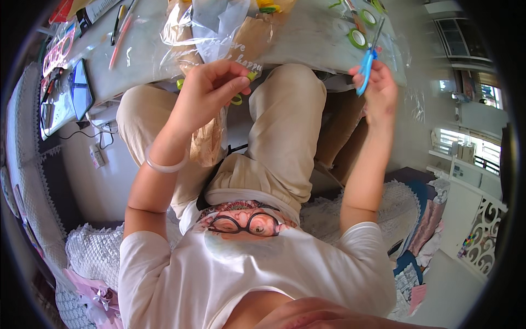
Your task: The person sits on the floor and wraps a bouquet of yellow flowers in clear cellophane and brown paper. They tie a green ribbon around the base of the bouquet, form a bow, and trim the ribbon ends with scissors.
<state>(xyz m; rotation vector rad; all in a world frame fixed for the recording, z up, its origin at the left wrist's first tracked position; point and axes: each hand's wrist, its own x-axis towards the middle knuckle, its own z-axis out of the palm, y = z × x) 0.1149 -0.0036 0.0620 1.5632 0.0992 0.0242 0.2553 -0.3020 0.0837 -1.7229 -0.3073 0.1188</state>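
My left hand (220,86) pinches a strip of green ribbon (252,76) between thumb and fingers. A loop of the ribbon hangs below the fingertips, beside a bouquet wrapping of brown paper (205,142) and clear printed film (181,33). This wrapping runs from the table down between my knees, partly hidden behind my left hand and forearm. Over the table's right edge, my right hand (378,84) holds scissors with light blue handles (365,70). Their blades point up and away from me; the hand is apart from the bouquet.
The table (139,49) carries rolls of green tape (357,38), pens (118,28) and a tablet or phone (81,88) on the left. Yellow flowers (269,5) show at the far edge. A cable (107,132) hangs below. Quilted seat covers (96,251) lie around me.
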